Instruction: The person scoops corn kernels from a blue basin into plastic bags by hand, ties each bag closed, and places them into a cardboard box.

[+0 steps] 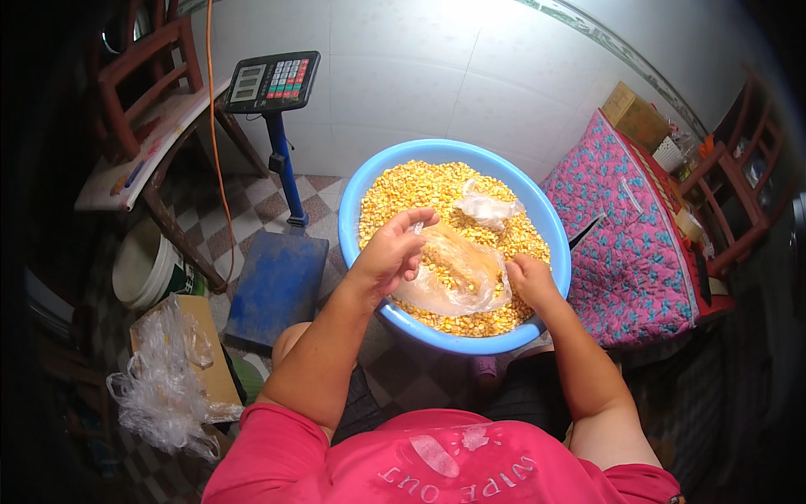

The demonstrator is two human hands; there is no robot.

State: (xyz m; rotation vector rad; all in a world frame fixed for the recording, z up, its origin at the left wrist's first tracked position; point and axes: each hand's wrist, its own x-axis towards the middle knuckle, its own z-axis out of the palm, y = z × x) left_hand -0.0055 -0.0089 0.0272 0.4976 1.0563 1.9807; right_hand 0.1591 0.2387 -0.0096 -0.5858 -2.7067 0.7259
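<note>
A wide blue plastic basin [356, 183] in front of me is filled with loose yellow corn kernels [403, 183]. Over the kernels spreads a thin clear plastic bag [463, 283]. My left hand [393, 255] is at the bag's left side, with a bit of clear film between thumb and curled forefinger. At the opposite side, my right hand [534, 282] pinches the bag's edge in a closed grip. A crumpled, whitish plastic bag [488, 210] rests on the corn towards the back of the basin; its contents cannot be made out.
A blue platform scale [277, 283] with a keypad display [274, 82] stands left of the basin. Many plastic bags [157, 384] lie over a cardboard box [208, 353], near a white bucket [145, 264]. A pink quilted cover [623, 252] drapes the right side; an orange cord [214, 126] hangs left.
</note>
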